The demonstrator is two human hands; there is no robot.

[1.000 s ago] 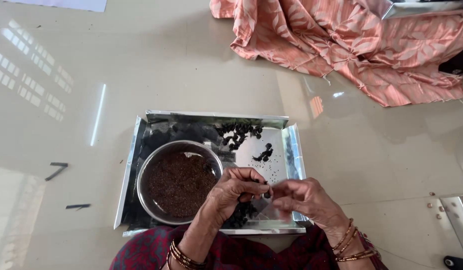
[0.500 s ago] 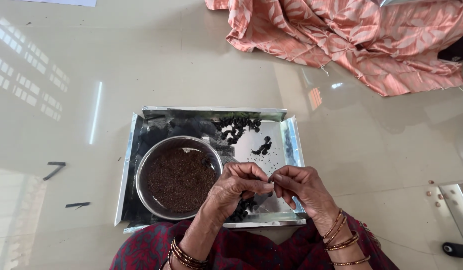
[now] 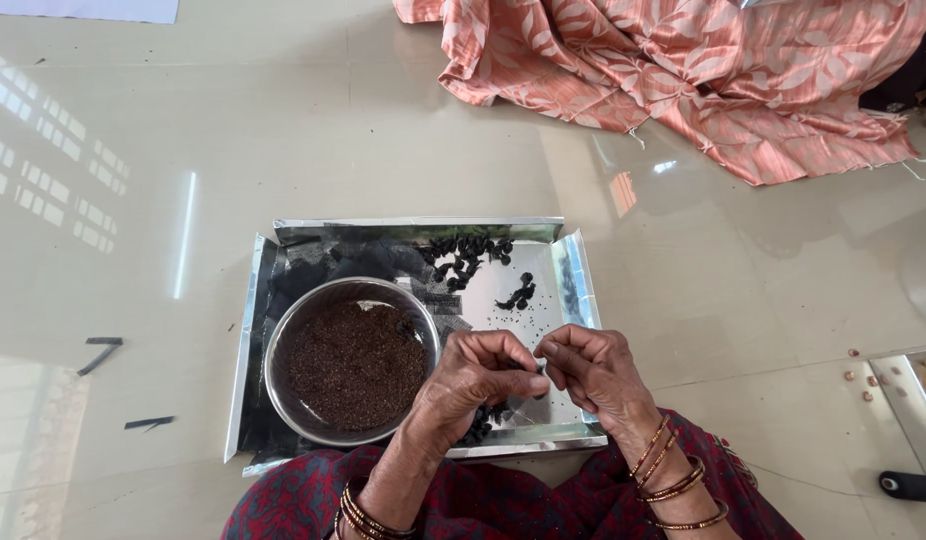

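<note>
The person sits on the floor [image 3: 283, 150] with a shiny metal tray [image 3: 568, 270] just in front of the knees. Both hands meet over the near right part of the tray. The left hand [image 3: 473, 380] has its fingers [image 3: 503, 350] curled together, thumb and fingertips pinched on a small dark pod [image 3: 541, 370] that is mostly hidden between the two hands. The right hand [image 3: 598, 375] comes in from the other side, its fingers bent and closed on the same small pod, so the fingertips of both hands nearly touch. Copper-coloured bangles [image 3: 673, 480] sit on both wrists.

On the left half of the tray stands a round steel bowl [image 3: 283, 345] filled with tiny dark brown seeds [image 3: 353, 365]. At the far edge of the tray lies a loose heap of black pods [image 3: 463, 255], and a smaller cluster [image 3: 516, 295] lies just beside it, nearer the hands. More black pods [image 3: 480, 420] show under the left hand.

A peach cloth with a pale leaf pattern [image 3: 703, 80] lies crumpled on the floor well beyond the tray, to the right. Two short dark strips [image 3: 103, 345] lie on the floor to the left of the tray.
</note>
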